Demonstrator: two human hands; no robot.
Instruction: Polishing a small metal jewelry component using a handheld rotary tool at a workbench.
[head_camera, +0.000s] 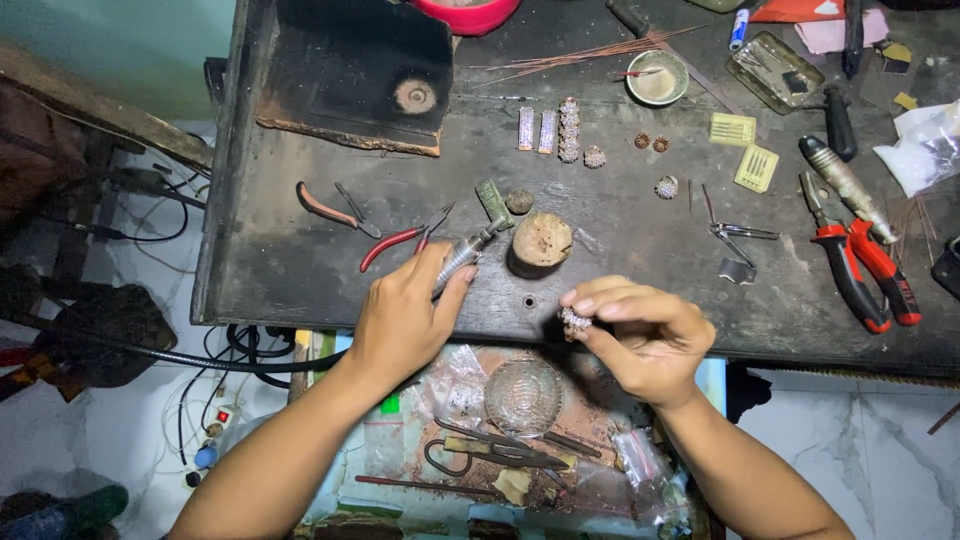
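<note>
arms: bare, no sleeves | rings: apparently none | hands: ungloved

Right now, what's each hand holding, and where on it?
Left hand: slim grey metal hand tool, gripped at its rear end. Right hand: small sparkly silver ornament, pinched at its edge between fingertips.

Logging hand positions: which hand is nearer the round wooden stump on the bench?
Left. The left hand lies just left of the stump; the right hand sits below it, farther away.

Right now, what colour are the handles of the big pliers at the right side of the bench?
Red with black ends, on the big pliers; the head view shows them clearly.
</note>
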